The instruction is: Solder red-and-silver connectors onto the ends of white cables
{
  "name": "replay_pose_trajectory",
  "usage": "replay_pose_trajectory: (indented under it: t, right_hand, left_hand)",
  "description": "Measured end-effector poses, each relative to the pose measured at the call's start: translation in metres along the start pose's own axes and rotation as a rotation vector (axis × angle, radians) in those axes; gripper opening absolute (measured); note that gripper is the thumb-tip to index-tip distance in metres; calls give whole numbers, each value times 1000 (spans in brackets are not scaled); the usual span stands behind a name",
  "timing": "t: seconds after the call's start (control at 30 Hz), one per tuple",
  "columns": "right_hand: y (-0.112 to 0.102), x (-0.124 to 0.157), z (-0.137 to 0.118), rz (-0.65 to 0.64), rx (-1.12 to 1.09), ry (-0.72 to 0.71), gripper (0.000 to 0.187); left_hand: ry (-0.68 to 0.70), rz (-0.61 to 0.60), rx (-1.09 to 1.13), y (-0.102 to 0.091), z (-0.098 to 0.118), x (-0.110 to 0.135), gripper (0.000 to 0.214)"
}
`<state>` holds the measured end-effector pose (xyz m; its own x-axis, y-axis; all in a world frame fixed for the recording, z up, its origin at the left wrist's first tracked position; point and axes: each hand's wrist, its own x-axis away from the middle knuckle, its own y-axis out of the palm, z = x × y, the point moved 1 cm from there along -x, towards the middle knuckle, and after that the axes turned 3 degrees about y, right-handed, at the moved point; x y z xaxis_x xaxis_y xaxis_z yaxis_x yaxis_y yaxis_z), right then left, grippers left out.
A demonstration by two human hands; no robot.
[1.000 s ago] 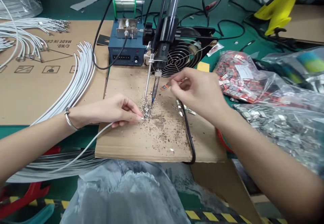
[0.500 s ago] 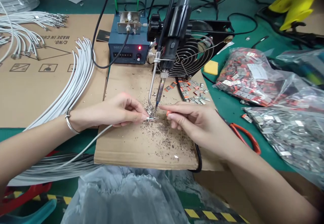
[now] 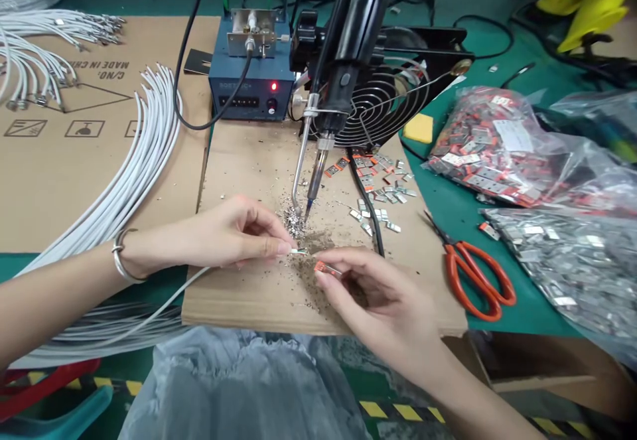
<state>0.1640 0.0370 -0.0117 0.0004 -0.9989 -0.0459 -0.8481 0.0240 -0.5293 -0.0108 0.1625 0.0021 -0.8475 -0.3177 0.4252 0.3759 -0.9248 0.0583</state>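
Note:
Between thumb and fingers, my left hand [image 3: 249, 235] pinches a white cable [image 3: 185, 285] close to its stripped end, where thin wires [image 3: 299, 251] stick out. My right hand [image 3: 378, 294] grips a small USB connector [image 3: 327, 268] with an orange-red insert. The wire tips and the connector face each other, a small gap apart, over the cardboard. Just above and behind them, the soldering iron [image 3: 315, 178] points down in its stand beside a bent metal solder feed tube [image 3: 297, 178]. Solder crumbs [image 3: 294, 220] lie scattered under the tip.
Loose connectors [image 3: 383, 194] lie near a black fan [image 3: 373, 105]. Orange-handled scissors [image 3: 478, 277] and bags of connectors [image 3: 482, 148] are on the right. A blue solder feeder box [image 3: 251, 91] stands at the back. White cables [image 3: 149, 141] are bundled on the left.
Both hands have come down toward me, away from the iron tip. My right hand has lowered most, uncovering the scissors and more loose connectors. The whole view has shifted slightly.

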Motion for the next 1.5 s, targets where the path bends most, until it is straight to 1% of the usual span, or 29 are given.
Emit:
replay_pose_trajectory:
  t: [0.17, 0.27, 0.5, 0.73, 0.83, 0.9, 0.97, 1.03, 1.1, 1.13, 1.2, 1.27, 1.37, 1.5]
  right_hand:
    - [1, 1, 1, 7, 19, -5, 34]
    - [1, 2, 0, -9, 28, -3, 35]
    - [1, 2, -1, -3, 40, -13, 32]
    - [1, 1, -2, -26, 43, -2, 32]
    - [1, 3, -1, -18, 53, -11, 30]
    - [-1, 4, -1, 9, 47, -6, 28]
    - [-5, 1, -3, 47, 16, 25, 24]
    - [-11, -7, -5, 69, -33, 81, 16]
    - [-17, -19, -9, 50, -84, 148, 7]
    - [-20, -25, -10, 28, -121, 179, 5]
    - [-22, -36, -12, -61, -207, 238, 9]
    - [-22, -42, -11, -130, -233, 254, 10]
    - [-19, -40, -7, -136, -139, 199, 10]
    - [-15, -33, -5, -131, -28, 110, 10]
  left_hand:
    - [39, -28, 3, -1, -2, -1, 27]
    - [32, -31, -4, 0, -3, 0, 27]
    - [50, -21, -48, 0, -1, -1, 30]
    - [94, -19, -58, 1, 1, -3, 24]
    - [109, -14, -72, 1, 0, -3, 26]
    - [107, -3, -77, 0, 1, -2, 27]
    - [88, 6, -74, 0, 1, -1, 27]
    - [52, 22, -64, -1, 2, -2, 28]
    - [21, 50, -45, -1, 2, -2, 29]
    - [11, 67, -37, -2, 2, -3, 28]
    - [-9, 85, -33, -2, 2, -4, 28]
    - [-26, 87, -28, -2, 2, -4, 28]
    - [-14, 46, -21, -1, 3, -3, 31]
    - [69, -15, -65, -1, 5, -3, 31]
